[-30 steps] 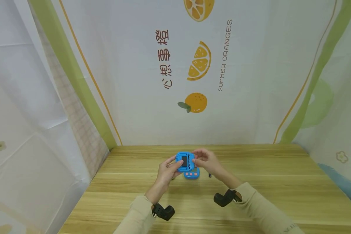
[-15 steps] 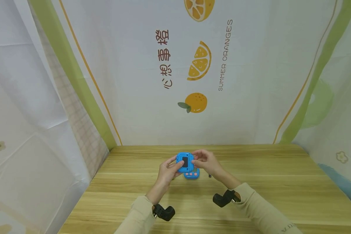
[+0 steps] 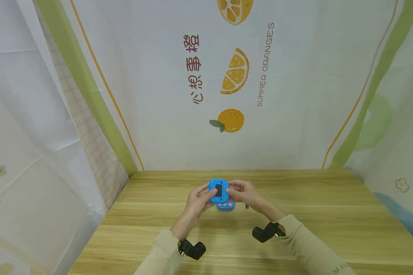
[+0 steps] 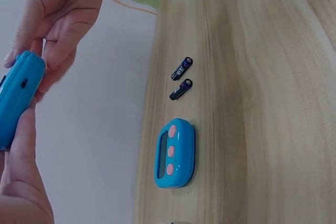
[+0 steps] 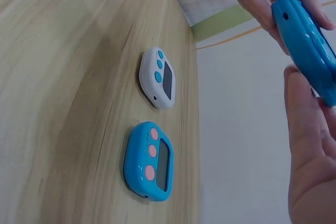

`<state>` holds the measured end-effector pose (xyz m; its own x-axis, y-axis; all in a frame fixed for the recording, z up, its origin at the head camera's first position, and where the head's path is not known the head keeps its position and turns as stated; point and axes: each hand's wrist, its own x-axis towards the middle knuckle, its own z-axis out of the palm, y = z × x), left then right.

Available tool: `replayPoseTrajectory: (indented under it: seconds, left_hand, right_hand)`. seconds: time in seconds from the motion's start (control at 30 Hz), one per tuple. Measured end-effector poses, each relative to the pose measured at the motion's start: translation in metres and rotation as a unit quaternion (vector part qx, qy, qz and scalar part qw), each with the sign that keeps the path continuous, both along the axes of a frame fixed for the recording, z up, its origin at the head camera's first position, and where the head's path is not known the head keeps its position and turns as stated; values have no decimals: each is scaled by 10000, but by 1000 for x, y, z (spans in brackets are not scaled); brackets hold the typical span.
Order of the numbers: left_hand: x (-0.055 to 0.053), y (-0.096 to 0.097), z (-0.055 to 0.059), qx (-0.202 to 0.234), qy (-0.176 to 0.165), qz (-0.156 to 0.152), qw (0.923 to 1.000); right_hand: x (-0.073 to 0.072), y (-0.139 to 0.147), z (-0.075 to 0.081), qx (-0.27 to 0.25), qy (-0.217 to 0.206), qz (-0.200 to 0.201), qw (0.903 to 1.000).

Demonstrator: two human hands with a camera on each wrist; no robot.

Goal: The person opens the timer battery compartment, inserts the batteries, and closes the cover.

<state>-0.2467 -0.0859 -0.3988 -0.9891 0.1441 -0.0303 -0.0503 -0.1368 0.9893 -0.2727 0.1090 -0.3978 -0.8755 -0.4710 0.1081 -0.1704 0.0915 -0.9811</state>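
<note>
Timer (image 3: 220,193), as I watched remotely, was gripped by both left hand (image 3: 196,199) and right hand (image 3: 246,193), raised above the table (image 3: 141,221), where a second blue timer (image 4: 178,153) and two batteries (image 4: 182,68) lay.

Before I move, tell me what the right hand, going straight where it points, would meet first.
The right hand would first meet the blue gadget it pinches; beyond, probably the left hand at the opposite side, though depth is unclear.
</note>
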Motion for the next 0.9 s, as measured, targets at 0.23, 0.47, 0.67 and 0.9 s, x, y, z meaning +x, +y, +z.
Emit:
replayPoseTrajectory:
  seconds: [0.23, 0.47, 0.67, 0.9]
  left_hand:
    - [0, 0, -1, 59, 74, -75, 9999]
    - [1, -2, 0, 126, 141, -249, 9995]
    - [1, -2, 1, 81, 285, -255, 9992]
    - [1, -2, -3, -329, 547, -272, 9976]
  right_hand:
    - [1, -1, 1, 83, -87, 31, 9999]
    - [2, -5, -1, -13, -127, -161, 9998]
    - [5, -9, -7, -133, -297, -121, 9994]
    - [7, -12, -8, 71, 252, -570, 9980]
